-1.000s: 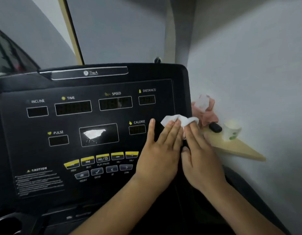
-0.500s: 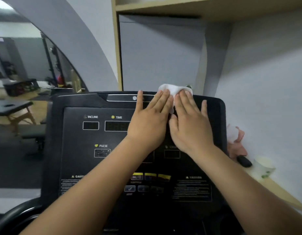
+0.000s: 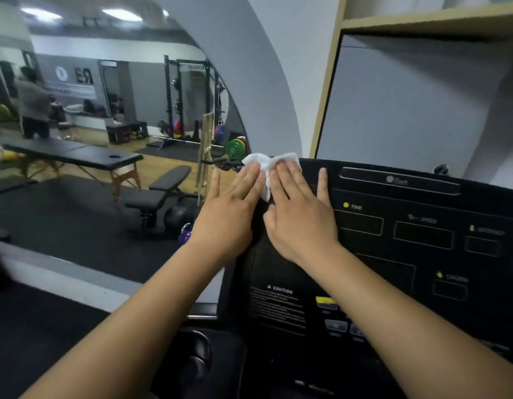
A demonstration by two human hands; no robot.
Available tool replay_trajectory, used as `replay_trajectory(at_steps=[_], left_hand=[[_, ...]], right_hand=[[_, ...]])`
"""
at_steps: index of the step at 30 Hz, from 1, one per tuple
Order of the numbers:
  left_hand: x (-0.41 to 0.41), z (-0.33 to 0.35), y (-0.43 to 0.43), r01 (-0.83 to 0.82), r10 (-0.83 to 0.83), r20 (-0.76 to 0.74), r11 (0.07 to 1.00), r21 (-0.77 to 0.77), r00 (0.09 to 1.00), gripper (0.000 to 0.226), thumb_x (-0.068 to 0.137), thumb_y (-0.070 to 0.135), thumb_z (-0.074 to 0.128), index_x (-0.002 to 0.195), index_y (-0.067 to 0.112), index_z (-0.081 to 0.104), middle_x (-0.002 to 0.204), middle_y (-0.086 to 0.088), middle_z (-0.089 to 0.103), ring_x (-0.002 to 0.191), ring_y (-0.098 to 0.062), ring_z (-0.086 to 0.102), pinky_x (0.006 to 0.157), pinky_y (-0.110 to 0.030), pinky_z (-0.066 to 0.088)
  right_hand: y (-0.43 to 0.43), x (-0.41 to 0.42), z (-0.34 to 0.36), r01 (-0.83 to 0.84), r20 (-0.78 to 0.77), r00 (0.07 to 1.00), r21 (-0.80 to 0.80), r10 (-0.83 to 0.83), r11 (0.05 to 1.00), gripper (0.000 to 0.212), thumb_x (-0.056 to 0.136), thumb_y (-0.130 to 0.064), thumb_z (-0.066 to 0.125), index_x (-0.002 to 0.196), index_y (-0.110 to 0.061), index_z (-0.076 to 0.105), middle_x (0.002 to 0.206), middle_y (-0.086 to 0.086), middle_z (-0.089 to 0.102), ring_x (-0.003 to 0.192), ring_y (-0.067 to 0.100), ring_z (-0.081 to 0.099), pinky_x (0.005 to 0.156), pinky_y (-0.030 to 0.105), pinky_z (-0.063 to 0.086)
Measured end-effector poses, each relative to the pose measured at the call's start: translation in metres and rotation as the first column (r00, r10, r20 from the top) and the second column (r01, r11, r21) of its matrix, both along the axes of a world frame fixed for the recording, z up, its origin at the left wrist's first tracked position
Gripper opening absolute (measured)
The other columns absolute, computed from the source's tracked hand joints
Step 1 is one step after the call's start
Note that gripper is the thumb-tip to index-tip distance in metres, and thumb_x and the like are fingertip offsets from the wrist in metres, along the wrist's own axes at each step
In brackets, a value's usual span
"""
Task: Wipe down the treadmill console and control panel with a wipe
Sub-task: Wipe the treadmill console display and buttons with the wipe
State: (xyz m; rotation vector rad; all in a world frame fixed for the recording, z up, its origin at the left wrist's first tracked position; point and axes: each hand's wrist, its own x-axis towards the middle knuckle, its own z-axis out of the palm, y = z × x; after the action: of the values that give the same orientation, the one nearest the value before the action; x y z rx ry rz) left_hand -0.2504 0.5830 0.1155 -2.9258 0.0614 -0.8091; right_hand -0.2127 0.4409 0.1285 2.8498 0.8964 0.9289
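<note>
The black treadmill console (image 3: 422,254) fills the right half of the view, with TIME, SPEED and CALORIE windows and a CAUTION label. A crumpled white wipe (image 3: 267,165) lies on the console's top left corner. My left hand (image 3: 229,208) and my right hand (image 3: 300,217) lie side by side with straight fingers, pressing the wipe flat against the panel. The wipe shows above the fingertips and in the gap between the hands. Most of it is hidden under the fingers.
A large wall mirror (image 3: 105,125) at left reflects a gym with a massage table, a bench, a rack and weight plates. A wooden shelf frame (image 3: 327,82) rises behind the console. A dark cup holder (image 3: 197,361) sits at the console's lower left.
Both hands slid the wipe from the console's right edge up to its top middle, then left to the top left corner. The view turned left.
</note>
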Motion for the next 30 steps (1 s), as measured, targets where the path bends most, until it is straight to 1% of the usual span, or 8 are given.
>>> replay_trajectory(at_steps=[6,9,12,14,17,21,26,30], left_hand=[[-0.068,-0.117,0.002,0.191,-0.191,0.014,0.978,-0.089,0.982,0.07,0.074,0.016,0.034,0.141,0.0,0.046,0.152,-0.017,0.037,0.141,-0.031,0.036,0.115,-0.05,0.023],[-0.096,-0.156,0.001,0.273,-0.276,-0.037,0.959,-0.073,0.96,0.065,0.078,0.016,0.039,0.141,0.002,0.043,0.152,-0.018,0.037,0.14,-0.031,0.037,0.112,-0.046,0.019],[-0.074,-0.131,0.006,0.265,-0.265,0.009,0.961,-0.08,0.964,0.069,0.076,0.017,0.035,0.143,0.002,0.041,0.153,-0.017,0.034,0.144,-0.03,0.028,0.115,-0.05,0.017],[-0.044,-0.087,0.006,0.246,-0.243,0.047,0.965,-0.092,0.969,0.071,0.081,0.016,0.033,0.151,0.004,0.029,0.16,-0.016,0.02,0.149,-0.027,0.012,0.118,-0.055,0.017],[0.001,-0.018,0.005,0.189,-0.186,0.044,0.978,-0.082,0.981,0.073,0.093,0.017,0.04,0.156,0.011,0.003,0.164,-0.01,-0.007,0.15,-0.024,-0.008,0.121,-0.052,0.001],[0.014,-0.003,0.005,0.185,-0.181,0.044,0.975,-0.121,0.982,0.073,0.093,0.013,0.042,0.156,0.011,0.006,0.164,-0.01,-0.001,0.151,-0.023,-0.003,0.121,-0.051,0.001],[-0.065,-0.125,0.003,0.249,-0.247,0.033,0.948,-0.197,0.968,0.073,0.076,0.009,0.04,0.147,-0.001,0.034,0.157,-0.025,0.024,0.146,-0.039,0.022,0.117,-0.056,0.022],[-0.104,-0.164,-0.001,0.282,-0.299,-0.062,0.939,-0.197,0.952,0.066,0.078,0.009,0.033,0.144,-0.003,0.034,0.151,-0.027,0.034,0.14,-0.043,0.033,0.114,-0.05,0.021]], right_hand=[[-0.02,-0.065,-0.096,-0.099,-0.092,0.992,-0.098,0.09,0.99,0.07,0.081,-0.035,0.033,0.147,-0.011,0.037,0.155,0.006,0.034,0.147,0.019,0.019,0.113,0.063,0.013],[-0.036,-0.091,-0.129,-0.167,-0.162,0.977,-0.187,0.137,0.968,0.071,0.074,-0.033,0.04,0.142,-0.012,0.045,0.15,0.005,0.042,0.145,0.019,0.026,0.11,0.064,0.016],[-0.031,-0.073,-0.102,-0.109,-0.102,0.991,-0.208,0.09,0.972,0.069,0.077,-0.033,0.036,0.142,-0.011,0.043,0.151,0.005,0.042,0.143,0.018,0.03,0.109,0.069,0.015],[-0.022,-0.05,-0.064,0.001,-0.03,1.0,-0.187,-0.006,0.982,0.069,0.082,-0.034,0.032,0.148,-0.013,0.033,0.156,0.004,0.032,0.146,0.017,0.022,0.111,0.07,0.01],[-0.006,-0.018,-0.007,0.137,0.004,0.99,-0.151,-0.138,0.979,0.067,0.093,-0.035,0.026,0.154,-0.018,0.007,0.163,0.0,0.004,0.149,0.014,-0.003,0.114,0.066,-0.001],[0.006,-0.012,0.007,0.159,-0.031,0.986,-0.077,-0.161,0.984,0.066,0.094,-0.032,0.03,0.154,-0.017,0.006,0.164,0.001,0.001,0.149,0.015,-0.006,0.116,0.061,-0.002],[-0.015,-0.064,-0.087,0.014,-0.036,0.999,-0.233,-0.023,0.972,0.074,0.08,-0.034,0.042,0.15,-0.016,0.029,0.159,0.005,0.026,0.149,0.022,0.013,0.113,0.067,0.008],[-0.029,-0.095,-0.134,-0.099,-0.166,0.985,-0.35,0.043,0.932,0.076,0.077,-0.035,0.047,0.149,-0.014,0.034,0.158,0.006,0.028,0.149,0.023,0.011,0.112,0.066,0.01]])
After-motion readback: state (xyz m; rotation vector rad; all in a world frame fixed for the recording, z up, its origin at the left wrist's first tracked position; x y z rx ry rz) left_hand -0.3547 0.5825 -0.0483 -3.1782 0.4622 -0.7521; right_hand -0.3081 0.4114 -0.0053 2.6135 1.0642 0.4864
